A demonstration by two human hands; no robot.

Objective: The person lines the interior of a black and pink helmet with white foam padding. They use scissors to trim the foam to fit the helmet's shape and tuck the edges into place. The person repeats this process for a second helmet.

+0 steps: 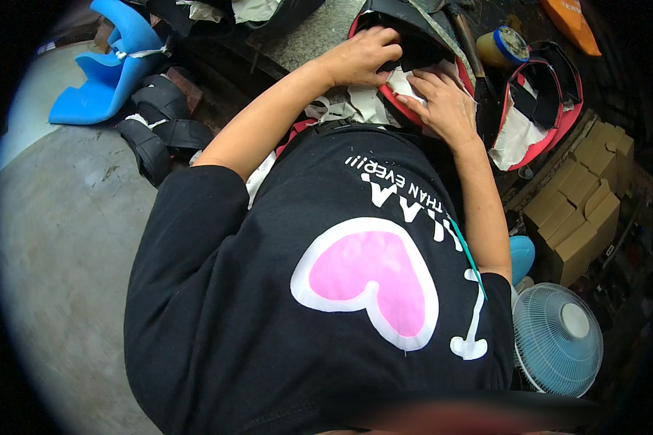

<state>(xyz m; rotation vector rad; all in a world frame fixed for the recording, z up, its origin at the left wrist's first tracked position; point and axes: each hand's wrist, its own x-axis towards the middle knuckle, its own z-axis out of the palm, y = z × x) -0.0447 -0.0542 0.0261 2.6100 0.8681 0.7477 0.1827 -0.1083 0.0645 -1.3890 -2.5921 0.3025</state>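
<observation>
At the top of the head view, a curved black piece with red edging (421,22) and a white lining lies in front of me. My left hand (363,56) reaches into its near side, fingers bent and closed on the black material. Their tips are partly hidden inside. My right hand (442,105) lies on a white sheet (406,83) at the red edge, its fingers stretched out and pressing down. Off-white scraps (366,103) lie just below my left hand. A similar black and red piece (519,134) with white lining rests to the right of my right hand.
A jar (502,47) and a wooden handle (466,43) lie beyond my right hand. Cardboard boxes (577,206) and a fan (559,341) stand to the right. Blue foam (105,83) and black curved pieces (159,127) lie at the left, beside grey floor (65,254).
</observation>
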